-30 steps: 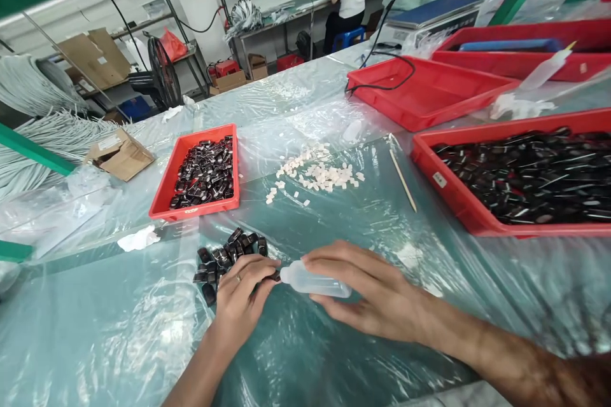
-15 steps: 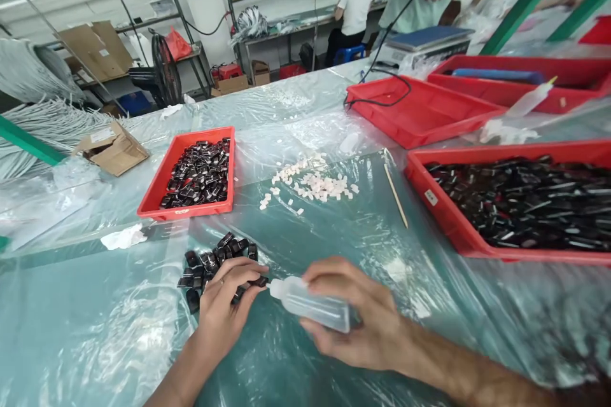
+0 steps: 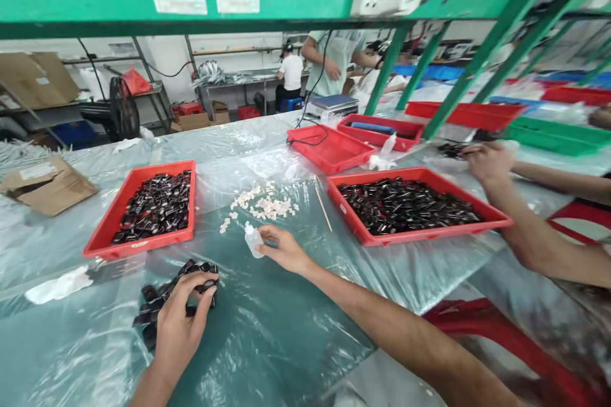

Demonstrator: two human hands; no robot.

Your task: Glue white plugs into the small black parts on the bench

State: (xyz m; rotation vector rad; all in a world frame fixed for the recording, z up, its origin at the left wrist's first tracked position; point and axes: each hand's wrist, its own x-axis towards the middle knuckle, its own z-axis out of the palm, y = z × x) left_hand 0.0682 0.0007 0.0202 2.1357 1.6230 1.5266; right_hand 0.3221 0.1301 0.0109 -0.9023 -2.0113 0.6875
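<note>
risk: my left hand (image 3: 179, 324) is pinching a black piece (image 3: 206, 283) off the pile (image 3: 165, 296); my right hand (image 3: 286, 249) is gripping the squeeze bottle (image 3: 252, 240) near the white bits (image 3: 265, 205), so glue may be dripping.

Plastic nearly everywhere, most of it shiny.

The table (image 3: 267, 343) lies under crinkled, glossy clear plastic film over a smooth teal surface. The small black parts (image 3: 167, 292) under the left hand (image 3: 179, 324) look like hard glossy plastic (each catches a highlight). The squeeze bottle (image 3: 252, 240) at the right hand (image 3: 286, 249) is soft, translucent matt plastic. At 10 o'clock the red tray (image 3: 102, 238) is smooth moulded plastic, as is the larger red tray (image 3: 491, 219) at 2 o'clock. The cardboard box (image 3: 48, 184) at 9 o'clock is matt brown paperboard; the thin stick (image 3: 323, 210) looks like bare wood.
</note>
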